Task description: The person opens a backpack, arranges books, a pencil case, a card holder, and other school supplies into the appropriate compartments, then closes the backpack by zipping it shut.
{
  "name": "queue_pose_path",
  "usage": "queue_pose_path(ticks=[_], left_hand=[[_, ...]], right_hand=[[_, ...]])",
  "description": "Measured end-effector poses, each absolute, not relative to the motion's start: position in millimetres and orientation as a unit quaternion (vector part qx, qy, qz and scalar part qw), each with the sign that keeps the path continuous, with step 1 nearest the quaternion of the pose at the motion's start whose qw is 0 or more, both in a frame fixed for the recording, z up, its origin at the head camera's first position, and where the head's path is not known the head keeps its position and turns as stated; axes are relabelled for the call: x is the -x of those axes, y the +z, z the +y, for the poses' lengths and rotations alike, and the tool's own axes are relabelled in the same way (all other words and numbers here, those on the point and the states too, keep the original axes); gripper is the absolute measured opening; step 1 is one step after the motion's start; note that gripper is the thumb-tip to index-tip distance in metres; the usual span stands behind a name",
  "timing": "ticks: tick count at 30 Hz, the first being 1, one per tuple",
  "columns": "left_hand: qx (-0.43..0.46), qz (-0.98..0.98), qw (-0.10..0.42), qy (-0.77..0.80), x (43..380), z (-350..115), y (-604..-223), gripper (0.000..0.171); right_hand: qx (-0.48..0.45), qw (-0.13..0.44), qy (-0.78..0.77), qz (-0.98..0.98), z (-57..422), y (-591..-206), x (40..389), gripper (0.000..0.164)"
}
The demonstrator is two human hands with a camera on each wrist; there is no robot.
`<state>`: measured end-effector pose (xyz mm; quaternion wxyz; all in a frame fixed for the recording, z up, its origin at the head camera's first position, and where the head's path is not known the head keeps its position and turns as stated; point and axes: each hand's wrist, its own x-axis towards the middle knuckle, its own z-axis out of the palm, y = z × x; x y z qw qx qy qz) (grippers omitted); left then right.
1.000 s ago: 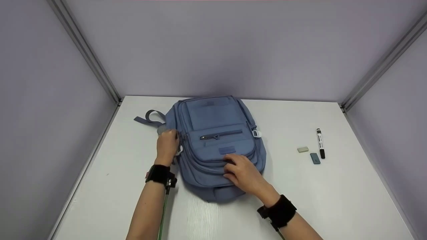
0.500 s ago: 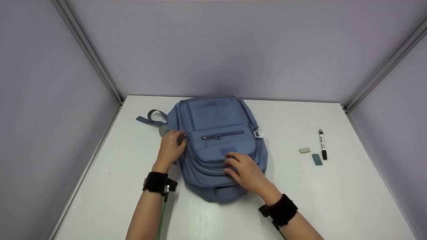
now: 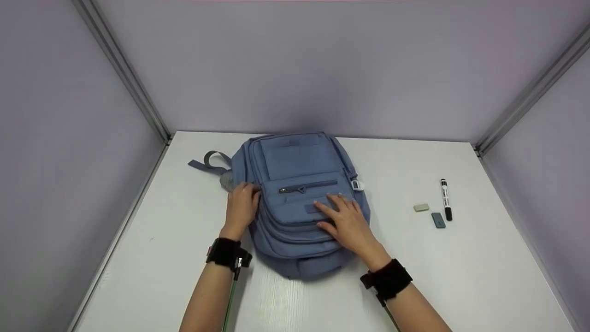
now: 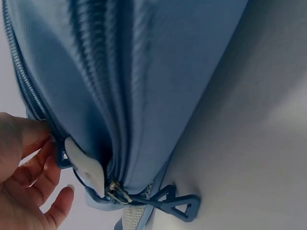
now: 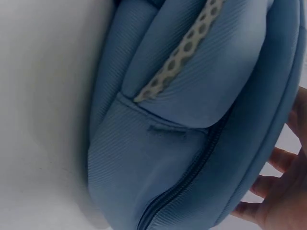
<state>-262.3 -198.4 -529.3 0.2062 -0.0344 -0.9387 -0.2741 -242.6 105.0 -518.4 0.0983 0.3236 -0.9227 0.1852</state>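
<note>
A blue backpack (image 3: 299, 161) lies on its back on the white table, its front pockets facing up. At its left side my left hand (image 3: 241, 207) pinches a zipper pull (image 4: 62, 155) between thumb and fingers, seen best in the left wrist view. Another pair of triangular zipper pulls (image 4: 180, 203) hangs loose just below. My right hand (image 3: 349, 225) rests with spread fingers on the lower front pocket, close to the fabric label (image 3: 313, 209). The pocket's front zipper (image 3: 309, 186) runs across above that hand.
To the right on the table (image 3: 479, 272) lie a black-and-white marker (image 3: 445, 199), a small pale block (image 3: 421, 208) and a small dark teal block (image 3: 438, 220). A loose strap (image 3: 205, 167) sticks out at the backpack's upper left. Grey panels (image 3: 295, 69) enclose the table's back and sides.
My left hand has shifted right from the side edge onto the zipper there, its fingers closing in. The right hand has slid slightly right and spread its fingers. The backpack stays in place.
</note>
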Motion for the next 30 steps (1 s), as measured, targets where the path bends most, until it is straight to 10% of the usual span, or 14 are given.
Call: queue_pose_path(ticks=[30], left_hand=[[0.038, -0.927, 0.190, -0.320, 221, -190, -515, 0.006]], right_hand=[[-0.311, 0.089, 0.163, -0.932, 102, -529, 242, 0.044]])
